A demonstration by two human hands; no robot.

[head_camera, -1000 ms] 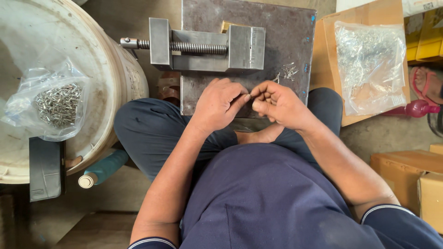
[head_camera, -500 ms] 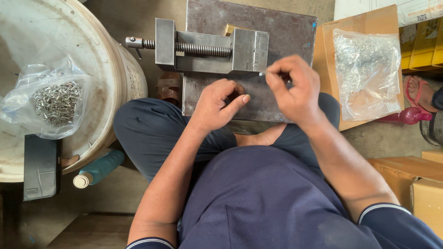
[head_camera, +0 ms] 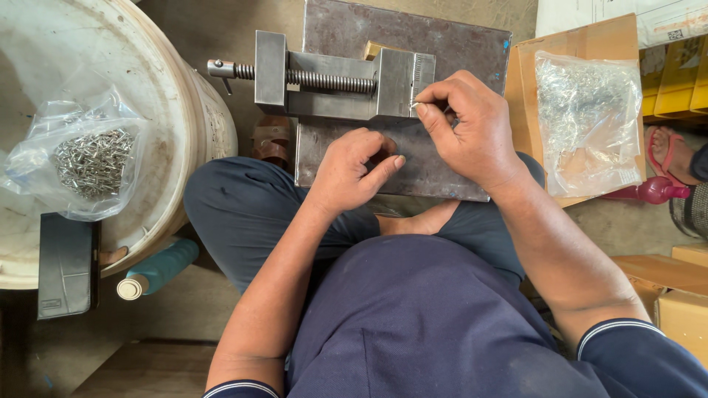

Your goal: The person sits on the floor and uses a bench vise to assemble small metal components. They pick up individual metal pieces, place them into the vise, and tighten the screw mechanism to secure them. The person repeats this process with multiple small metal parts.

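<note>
— So, what holds what?

— Two clear plastic bags. One bag of small metal pins [head_camera: 92,158] lies on the white round drum [head_camera: 184,110] at the left; the other bag of shiny metal bits [head_camera: 586,121] rests on a brown cardboard box [head_camera: 527,81] just beside the right edge of the steel plate [head_camera: 413,33].

— And the hands?

— The right hand [head_camera: 472,133] pinches a tiny metal piece [head_camera: 414,105] between thumb and forefinger, right against the right end of the small vise [head_camera: 335,74]. Which way the piece points I cannot tell (too small). The vise lies flat near the plate's far edge, its threaded screw running left to right, handle end sticking out past the plate's left edge.

— The left hand?

— The left hand [head_camera: 354,169] sits loosely curled, fingertips gathered, over the plate's near half; whether it holds anything I cannot tell.
</note>
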